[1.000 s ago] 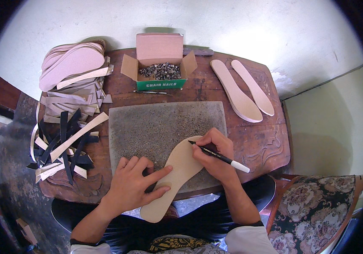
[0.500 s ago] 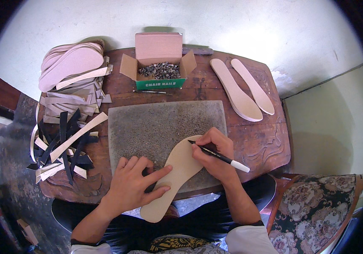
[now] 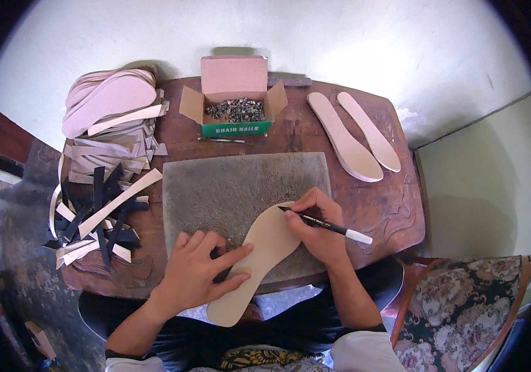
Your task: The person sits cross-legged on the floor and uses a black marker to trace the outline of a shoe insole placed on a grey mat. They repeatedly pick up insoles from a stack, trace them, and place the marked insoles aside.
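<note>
A beige shoe insole lies slanted over the near edge of a grey stone slab, its narrow end hanging past the slab toward my lap. My left hand rests flat with fingers spread, thumb and forefinger pressing on the insole's left side. In my right hand is a black marker pen with a white end, gripped like a writing tool. Its dark tip touches the insole near the top of the wide end.
An open cardboard box of nails stands behind the slab. At the left are stacked pink insoles, grey strips and black and cream strips. More cut insoles lie at the right on the carved wooden table.
The marker's tip has shifted slightly right along the wide end of the insole, and its white end has swung a little right and up. My left hand keeps its place on the insole.
</note>
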Motion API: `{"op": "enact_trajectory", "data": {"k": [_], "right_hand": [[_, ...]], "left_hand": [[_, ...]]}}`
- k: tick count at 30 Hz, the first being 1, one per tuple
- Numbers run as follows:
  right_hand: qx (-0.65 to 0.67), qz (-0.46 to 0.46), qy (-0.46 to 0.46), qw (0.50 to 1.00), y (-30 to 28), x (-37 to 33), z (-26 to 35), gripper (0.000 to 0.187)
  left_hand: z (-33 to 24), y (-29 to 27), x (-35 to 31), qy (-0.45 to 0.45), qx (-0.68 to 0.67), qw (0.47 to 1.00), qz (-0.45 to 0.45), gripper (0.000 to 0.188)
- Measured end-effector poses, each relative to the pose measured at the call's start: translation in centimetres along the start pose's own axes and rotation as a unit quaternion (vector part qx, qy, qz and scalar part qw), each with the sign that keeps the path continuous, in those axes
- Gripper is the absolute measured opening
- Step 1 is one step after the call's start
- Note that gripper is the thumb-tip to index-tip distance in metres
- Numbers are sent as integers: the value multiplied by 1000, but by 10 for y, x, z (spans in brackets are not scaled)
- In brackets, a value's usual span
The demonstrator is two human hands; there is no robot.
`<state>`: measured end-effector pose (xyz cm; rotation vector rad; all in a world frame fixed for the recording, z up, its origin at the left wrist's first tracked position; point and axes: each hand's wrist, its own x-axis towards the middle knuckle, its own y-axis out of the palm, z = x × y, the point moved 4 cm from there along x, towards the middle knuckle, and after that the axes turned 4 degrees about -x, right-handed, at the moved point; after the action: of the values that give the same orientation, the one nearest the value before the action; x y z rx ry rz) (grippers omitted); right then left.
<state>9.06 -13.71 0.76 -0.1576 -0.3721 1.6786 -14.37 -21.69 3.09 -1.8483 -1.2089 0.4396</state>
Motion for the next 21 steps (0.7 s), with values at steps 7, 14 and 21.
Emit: {"op": "enact_trajectory", "data": {"k": [7, 14, 21], "right_hand": [[46, -13, -30, 998, -4, -2, 5, 17], [48, 38, -36, 997, -17, -22, 21, 21], [74, 66, -15, 995, -9, -27, 26, 24]], "left_hand": [[2, 2, -1, 9, 9, 1000, -6, 51], [-21, -1, -2, -48, 30, 998, -3, 78], [-21, 3, -4, -69, 12, 998, -4, 80]]}}
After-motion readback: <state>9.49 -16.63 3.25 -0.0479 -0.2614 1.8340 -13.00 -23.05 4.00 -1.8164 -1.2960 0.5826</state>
